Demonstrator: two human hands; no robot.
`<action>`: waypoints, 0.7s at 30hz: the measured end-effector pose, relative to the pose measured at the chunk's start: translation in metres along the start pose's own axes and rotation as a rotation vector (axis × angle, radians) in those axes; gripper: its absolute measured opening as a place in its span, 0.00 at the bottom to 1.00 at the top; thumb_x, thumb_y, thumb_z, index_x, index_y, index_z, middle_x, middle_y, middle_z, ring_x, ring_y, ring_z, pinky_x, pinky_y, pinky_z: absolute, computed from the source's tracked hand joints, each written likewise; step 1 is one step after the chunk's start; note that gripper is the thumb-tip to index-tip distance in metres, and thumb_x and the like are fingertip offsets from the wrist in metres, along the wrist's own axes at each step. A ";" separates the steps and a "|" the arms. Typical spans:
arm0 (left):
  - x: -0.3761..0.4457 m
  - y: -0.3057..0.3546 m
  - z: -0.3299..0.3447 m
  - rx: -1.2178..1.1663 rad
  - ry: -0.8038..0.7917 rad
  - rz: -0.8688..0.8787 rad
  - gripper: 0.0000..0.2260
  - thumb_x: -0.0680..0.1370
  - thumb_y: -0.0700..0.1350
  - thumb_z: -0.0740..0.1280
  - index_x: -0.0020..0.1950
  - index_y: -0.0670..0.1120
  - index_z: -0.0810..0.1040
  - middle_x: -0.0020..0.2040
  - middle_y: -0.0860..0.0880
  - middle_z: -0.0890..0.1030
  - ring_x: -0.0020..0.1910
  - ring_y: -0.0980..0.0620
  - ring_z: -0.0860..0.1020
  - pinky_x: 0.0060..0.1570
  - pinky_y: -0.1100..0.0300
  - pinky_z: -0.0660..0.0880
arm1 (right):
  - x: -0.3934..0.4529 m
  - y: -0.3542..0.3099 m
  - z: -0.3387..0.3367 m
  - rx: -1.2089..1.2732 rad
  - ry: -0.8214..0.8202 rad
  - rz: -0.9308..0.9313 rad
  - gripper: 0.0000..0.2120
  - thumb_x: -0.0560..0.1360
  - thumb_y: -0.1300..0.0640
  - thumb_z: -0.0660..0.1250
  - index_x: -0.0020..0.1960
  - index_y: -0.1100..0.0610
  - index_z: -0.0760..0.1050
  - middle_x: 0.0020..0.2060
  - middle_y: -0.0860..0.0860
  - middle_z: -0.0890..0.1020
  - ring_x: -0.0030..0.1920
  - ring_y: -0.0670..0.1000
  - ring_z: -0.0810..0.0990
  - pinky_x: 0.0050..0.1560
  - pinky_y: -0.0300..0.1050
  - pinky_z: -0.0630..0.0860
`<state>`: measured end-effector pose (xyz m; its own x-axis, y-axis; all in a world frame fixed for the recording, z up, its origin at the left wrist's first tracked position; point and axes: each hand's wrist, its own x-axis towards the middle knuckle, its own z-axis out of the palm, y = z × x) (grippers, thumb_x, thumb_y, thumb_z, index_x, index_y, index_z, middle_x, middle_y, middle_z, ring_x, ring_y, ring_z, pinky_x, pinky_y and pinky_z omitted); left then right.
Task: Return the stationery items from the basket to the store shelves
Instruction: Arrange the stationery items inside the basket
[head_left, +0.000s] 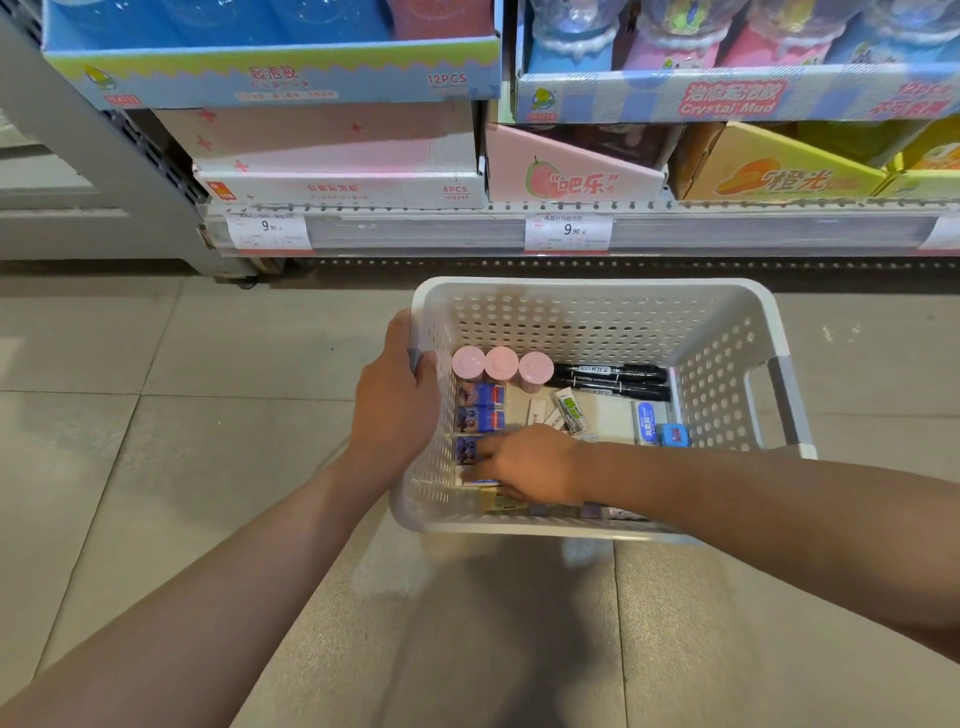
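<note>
Item: white perforated basket, held over the tiled floor before the store shelves. The left rim is gripped by the left hand, fingers curled over it. Contents: blue-printed eraser packs stacked along the left wall, long axes across the basket; pink-capped tubes; black markers. The right hand is lowered inside, fingertips laid on the nearest pack, directly beneath and leftward; whether it is pinched cannot be told.

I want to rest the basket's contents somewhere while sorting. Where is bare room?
Bare floor tiles left of the basket, below the shelf. Inside, only a patch near the black markers; the left side is crowded.
</note>
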<state>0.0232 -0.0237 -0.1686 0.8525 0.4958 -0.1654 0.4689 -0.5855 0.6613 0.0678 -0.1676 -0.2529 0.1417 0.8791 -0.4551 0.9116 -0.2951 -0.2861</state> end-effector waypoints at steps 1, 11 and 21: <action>0.000 0.001 0.000 -0.001 0.000 0.000 0.18 0.82 0.43 0.55 0.72 0.50 0.60 0.42 0.52 0.73 0.36 0.57 0.73 0.32 0.69 0.66 | 0.005 -0.001 0.001 -0.085 -0.048 -0.030 0.29 0.72 0.63 0.68 0.71 0.50 0.66 0.61 0.54 0.72 0.57 0.57 0.75 0.43 0.47 0.74; -0.002 0.003 -0.001 -0.029 -0.004 -0.006 0.18 0.82 0.44 0.54 0.72 0.51 0.59 0.49 0.51 0.74 0.42 0.53 0.74 0.42 0.61 0.70 | 0.008 -0.008 -0.005 -0.312 -0.113 -0.173 0.19 0.74 0.63 0.67 0.64 0.54 0.72 0.63 0.54 0.72 0.52 0.55 0.79 0.37 0.43 0.68; -0.001 0.002 -0.002 -0.023 -0.009 -0.015 0.19 0.82 0.44 0.55 0.73 0.50 0.59 0.41 0.50 0.73 0.38 0.54 0.73 0.41 0.60 0.67 | -0.002 -0.002 -0.011 0.049 -0.021 -0.101 0.12 0.76 0.61 0.64 0.59 0.59 0.73 0.53 0.56 0.79 0.51 0.57 0.78 0.41 0.42 0.67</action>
<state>0.0227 -0.0243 -0.1651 0.8475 0.4986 -0.1819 0.4762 -0.5630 0.6755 0.0702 -0.1646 -0.2427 0.0414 0.8972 -0.4397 0.9009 -0.2238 -0.3719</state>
